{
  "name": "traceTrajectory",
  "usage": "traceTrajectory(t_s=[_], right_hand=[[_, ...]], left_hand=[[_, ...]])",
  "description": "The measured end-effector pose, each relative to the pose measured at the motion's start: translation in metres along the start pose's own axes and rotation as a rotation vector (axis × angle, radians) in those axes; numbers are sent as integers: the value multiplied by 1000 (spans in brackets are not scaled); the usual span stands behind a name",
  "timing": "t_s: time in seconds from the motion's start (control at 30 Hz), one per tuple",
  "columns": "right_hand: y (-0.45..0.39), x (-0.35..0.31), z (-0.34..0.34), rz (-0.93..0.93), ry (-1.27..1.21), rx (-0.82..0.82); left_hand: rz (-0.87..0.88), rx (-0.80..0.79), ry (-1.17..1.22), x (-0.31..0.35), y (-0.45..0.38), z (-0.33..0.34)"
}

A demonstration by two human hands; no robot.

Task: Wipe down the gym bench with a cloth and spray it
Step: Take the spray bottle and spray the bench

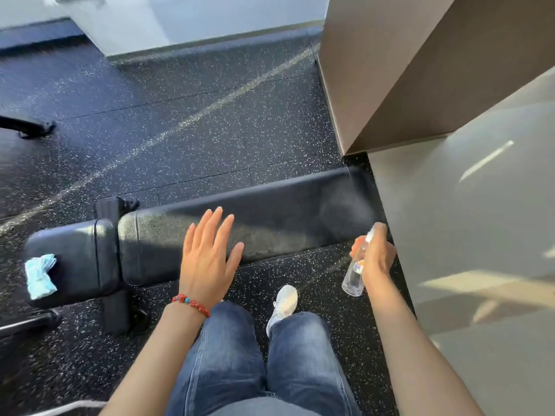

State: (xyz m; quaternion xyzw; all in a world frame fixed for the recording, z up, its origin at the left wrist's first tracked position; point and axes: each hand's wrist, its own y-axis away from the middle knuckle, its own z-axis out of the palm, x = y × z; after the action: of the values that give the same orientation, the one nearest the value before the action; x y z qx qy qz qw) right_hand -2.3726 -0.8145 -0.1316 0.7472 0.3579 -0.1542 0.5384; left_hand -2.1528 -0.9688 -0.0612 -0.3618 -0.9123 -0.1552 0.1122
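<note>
the long black padded bench [270,217] runs across the speckled dark rubber floor [180,121] from nine o'clock to three o'clock, its far end up against a pale grey wall [468,205]. the person stands at six o'clock in blue jeans [234,355], one white sneaker [283,301] showing just short of the bench.

the right hand [374,256] is wrapped around a small clear plastic spray bottle [356,271], a finger curled over the white nozzle at the top, which points toward one o'clock. a faint haze of mist [345,205] hangs over the right end of the pad.

the left hand [207,253] is spread flat with fingers fanned, palm down at the near edge of the pad around the middle; whether it touches the vinyl i cannot tell. a red beaded bracelet with blue beads [192,304] sits on that wrist.

a crumpled light blue cloth [40,276] lies on the shorter seat section at the bench's nine o'clock end, well apart from both hands.
</note>
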Motion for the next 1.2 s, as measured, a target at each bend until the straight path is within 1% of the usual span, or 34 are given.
traceTrajectory(t_s=[0.13, 0.2, 0.27, 0.33, 0.47, 0.6, 0.67, 0.8, 0.93, 1.07, 1.2], right_hand=[[-12, -1, -10, 41, -38, 66], [-12, 1, -12, 55, -38, 61], [-11, 6, -18, 81, -72, 78], [-8, 8, -18, 58, -73, 83], [5, 18, -17, 47, -114, 92], [35, 33, -17, -3, -183, 81], [53, 44, -19, -22, -242, 118], [90, 70, -30, -25, -430, 235], [123, 103, -53, -3, -578, 337], [152, 141, -83, 20, -672, 464], [180, 192, -124, 87, -755, 614]], left_hand=[[32, -21, -11, 11, -12, 2], [49, -23, -5, 14, -14, 1], [117, -43, -7, 18, -23, -1], [128, -44, -4, 20, -25, -3], [247, -69, -18, 16, -38, -7], [422, -137, -40, 13, -53, -10], [522, -165, -55, 13, -57, -9], [730, -202, -80, 25, -59, -6], [919, -227, -82, 50, -44, 4], [1075, -282, -100, 80, -13, 17], [1262, -323, -127, 115, 38, 34]])
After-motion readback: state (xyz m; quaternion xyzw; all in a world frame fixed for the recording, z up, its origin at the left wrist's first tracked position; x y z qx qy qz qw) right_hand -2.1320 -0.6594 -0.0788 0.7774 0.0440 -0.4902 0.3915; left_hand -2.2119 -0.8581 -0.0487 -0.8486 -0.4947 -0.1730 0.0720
